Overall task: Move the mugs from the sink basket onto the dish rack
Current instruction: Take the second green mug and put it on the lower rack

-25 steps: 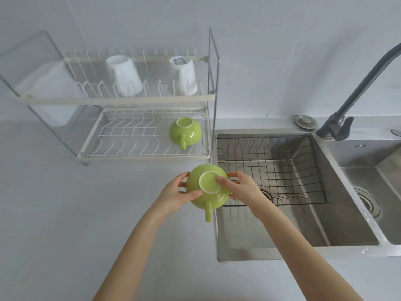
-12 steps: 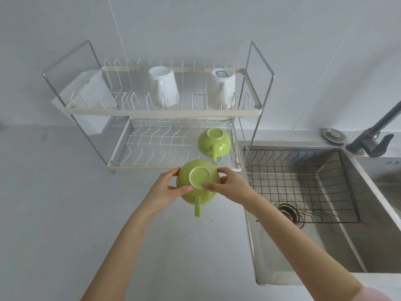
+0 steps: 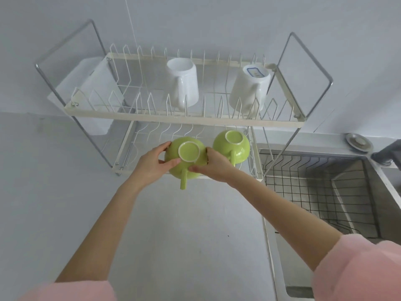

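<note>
I hold a green mug (image 3: 189,156) upside down, its handle pointing toward me, at the front edge of the dish rack's lower shelf (image 3: 141,140). My left hand (image 3: 152,164) grips its left side and my right hand (image 3: 213,167) grips its right side. A second green mug (image 3: 231,145) sits upside down on the lower shelf just to the right, close beside the held one. Two white mugs (image 3: 183,83) (image 3: 249,88) stand upside down on the upper shelf. The black wire sink basket (image 3: 314,185) in the sink at right holds nothing I can see.
A white plastic holder (image 3: 86,94) hangs at the rack's left end. The rack's metal frame posts (image 3: 280,146) stand beside the steel sink (image 3: 382,192). A round sink stopper (image 3: 358,142) lies behind the sink, near the dark faucet base (image 3: 388,155). Grey counter (image 3: 184,235) spreads below the rack.
Both hands have carried the green mug from over the sink's edge leftward and forward to the rack's lower shelf, next to the other green mug. My view has moved closer to the rack.
</note>
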Available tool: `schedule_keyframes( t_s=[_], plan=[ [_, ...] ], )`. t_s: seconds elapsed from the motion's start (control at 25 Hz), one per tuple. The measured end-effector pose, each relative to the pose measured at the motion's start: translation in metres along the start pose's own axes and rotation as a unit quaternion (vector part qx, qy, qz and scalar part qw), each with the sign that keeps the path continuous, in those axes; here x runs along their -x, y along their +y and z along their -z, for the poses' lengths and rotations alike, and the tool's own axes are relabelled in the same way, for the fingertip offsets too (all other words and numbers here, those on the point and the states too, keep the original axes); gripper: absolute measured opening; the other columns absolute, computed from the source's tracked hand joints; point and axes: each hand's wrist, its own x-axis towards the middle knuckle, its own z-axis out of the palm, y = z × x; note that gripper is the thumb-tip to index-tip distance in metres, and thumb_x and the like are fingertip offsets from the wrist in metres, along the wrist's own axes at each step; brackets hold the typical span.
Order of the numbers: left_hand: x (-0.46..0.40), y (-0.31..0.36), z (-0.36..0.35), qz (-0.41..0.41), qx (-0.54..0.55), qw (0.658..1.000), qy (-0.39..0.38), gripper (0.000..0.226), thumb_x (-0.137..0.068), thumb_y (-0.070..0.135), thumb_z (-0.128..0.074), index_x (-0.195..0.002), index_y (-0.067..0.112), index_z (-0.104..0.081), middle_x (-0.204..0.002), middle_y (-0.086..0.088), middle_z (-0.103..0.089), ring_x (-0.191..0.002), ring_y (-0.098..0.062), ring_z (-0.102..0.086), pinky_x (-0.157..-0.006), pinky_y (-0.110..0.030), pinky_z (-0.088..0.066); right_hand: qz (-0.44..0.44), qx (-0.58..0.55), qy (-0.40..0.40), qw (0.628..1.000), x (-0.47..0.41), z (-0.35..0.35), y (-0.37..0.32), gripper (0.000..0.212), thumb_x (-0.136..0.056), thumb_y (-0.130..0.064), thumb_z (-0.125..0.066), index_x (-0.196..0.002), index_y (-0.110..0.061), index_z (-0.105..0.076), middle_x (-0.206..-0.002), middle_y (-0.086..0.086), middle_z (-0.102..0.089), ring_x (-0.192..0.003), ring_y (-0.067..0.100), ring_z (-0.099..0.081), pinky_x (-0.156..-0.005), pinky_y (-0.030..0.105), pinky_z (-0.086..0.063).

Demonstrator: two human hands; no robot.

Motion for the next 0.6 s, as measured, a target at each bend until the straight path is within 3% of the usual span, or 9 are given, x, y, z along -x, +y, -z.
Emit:
schedule_keyframes(
  t_s=[0.2,0.36,0.6],
  plan=[
    [-0.025,-0.014,0.007,0.03,0.012,0.999,-0.017,0.062,-0.082,0.028,-0.063,-0.138,0.02,-0.037,-0.141,-0.002,-0.046,-0.107,-0.031,-0.061,-0.1,-0.036,-0.042,-0.007,0.018,-0.012,1.0,-0.028,-0.006,-0.009,0.063,-0.08,-0.034,-0.067,-0.129,-0.006,-0.04,-0.13,0.013,-0.051,-0.118,0.028,-0.049,-0.091,0.032,-0.042],
    [-0.036,-0.026,0.007,0.051,0.033,0.998,-0.034,0.061,-0.081,0.034,-0.063,-0.136,0.02,-0.04,-0.138,-0.006,-0.049,-0.12,-0.029,-0.053,-0.106,-0.047,-0.04,0.0,0.048,-0.011,0.999,-0.039,-0.01,-0.011,0.062,-0.081,-0.038,-0.063,-0.128,-0.006,-0.04,-0.128,0.016,-0.053,-0.116,0.03,-0.051,-0.09,0.034,-0.043],
    [-0.04,-0.03,0.0,0.069,0.006,0.997,-0.044,0.078,-0.079,0.038,-0.064,-0.143,0.022,-0.022,-0.148,-0.001,-0.035,-0.122,-0.028,-0.049,-0.107,-0.041,-0.037,0.014,0.079,0.014,0.997,-0.037,-0.021,-0.01,0.061,-0.085,-0.044,-0.057,-0.126,-0.002,-0.04,-0.126,0.021,-0.049,-0.119,0.035,-0.045,-0.095,0.037,-0.039]
  ],
)
